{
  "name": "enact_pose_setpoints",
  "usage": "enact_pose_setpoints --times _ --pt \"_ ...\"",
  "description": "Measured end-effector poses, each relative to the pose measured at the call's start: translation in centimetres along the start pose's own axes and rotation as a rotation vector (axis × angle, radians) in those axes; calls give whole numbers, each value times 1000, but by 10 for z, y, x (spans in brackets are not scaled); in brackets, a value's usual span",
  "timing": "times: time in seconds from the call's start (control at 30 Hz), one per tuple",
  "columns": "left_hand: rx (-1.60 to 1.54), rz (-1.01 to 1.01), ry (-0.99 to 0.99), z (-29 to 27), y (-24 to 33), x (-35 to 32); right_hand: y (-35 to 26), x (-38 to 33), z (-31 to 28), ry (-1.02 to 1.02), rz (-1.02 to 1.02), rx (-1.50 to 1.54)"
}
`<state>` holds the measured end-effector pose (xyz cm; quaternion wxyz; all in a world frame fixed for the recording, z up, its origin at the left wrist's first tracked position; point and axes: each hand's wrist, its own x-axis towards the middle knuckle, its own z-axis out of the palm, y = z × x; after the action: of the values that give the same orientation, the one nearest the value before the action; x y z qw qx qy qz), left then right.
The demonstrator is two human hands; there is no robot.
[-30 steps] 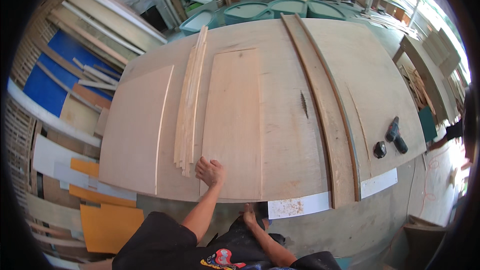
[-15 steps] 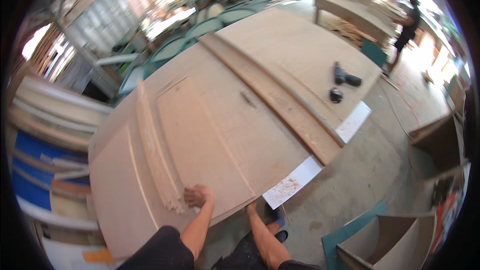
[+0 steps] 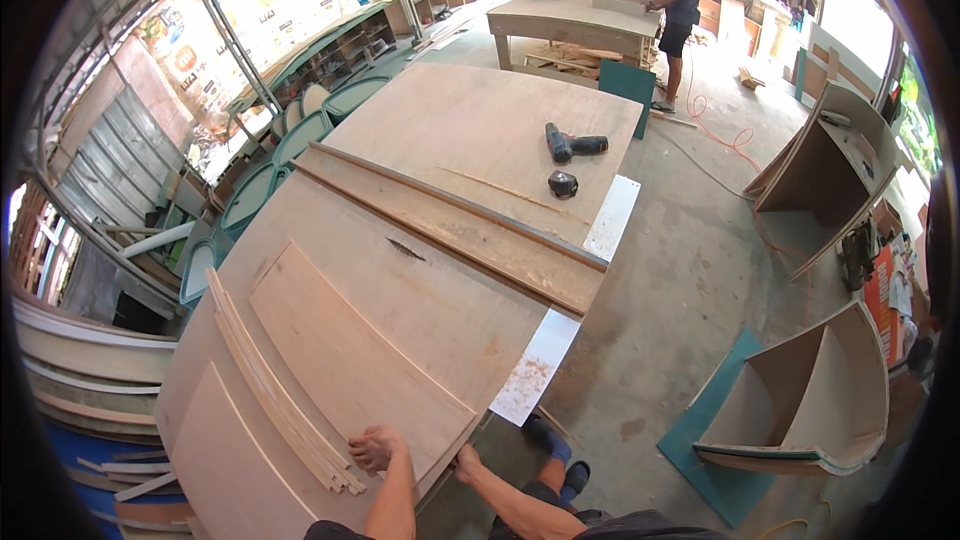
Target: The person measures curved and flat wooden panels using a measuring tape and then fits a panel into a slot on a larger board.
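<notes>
My left hand [image 3: 375, 448] is palm down with its fingers apart and slightly bent. It sits between the near ends of the thin wooden strips [image 3: 272, 380] and a long plywood panel [image 3: 345, 335], holding nothing that I can see. At the panel's near edge, close to its corner, my right hand [image 3: 467, 463] has its fingers closed on the edge; the fingertips are partly hidden. Both the strips and the panel lie flat on a large wooden worktable [image 3: 480, 340]. Another thin sheet [image 3: 235, 460] lies left of the strips.
Across the table runs a long, dusty wooden channel [image 3: 450, 225]. Beyond it lie a cordless drill [image 3: 575, 143] and a black battery-like piece [image 3: 563, 184]. An open wooden cabinet [image 3: 800, 395] stands on the floor at right. A person [image 3: 680, 25] works at a far bench [image 3: 570, 20].
The view has swung up and to the right, so the table sits lower and more of the floor shows. Both hands stay at about the same spots beside the panel.
</notes>
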<state>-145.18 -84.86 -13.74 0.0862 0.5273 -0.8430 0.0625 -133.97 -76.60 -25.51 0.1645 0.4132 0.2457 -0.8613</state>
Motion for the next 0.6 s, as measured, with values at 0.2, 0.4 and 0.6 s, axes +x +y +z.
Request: enact_pose_setpoints --times 0.2,0.4,0.6 --pt "-30 -26 -88 -9 -11 2 -34 -81 5 -159 150 33" --pt "-56 30 -94 -16 -10 -13 -64 -104 -29 -9 221 -494" --pt "-177 237 71 12 -42 -21 -78 -136 -53 -301 111 -347"
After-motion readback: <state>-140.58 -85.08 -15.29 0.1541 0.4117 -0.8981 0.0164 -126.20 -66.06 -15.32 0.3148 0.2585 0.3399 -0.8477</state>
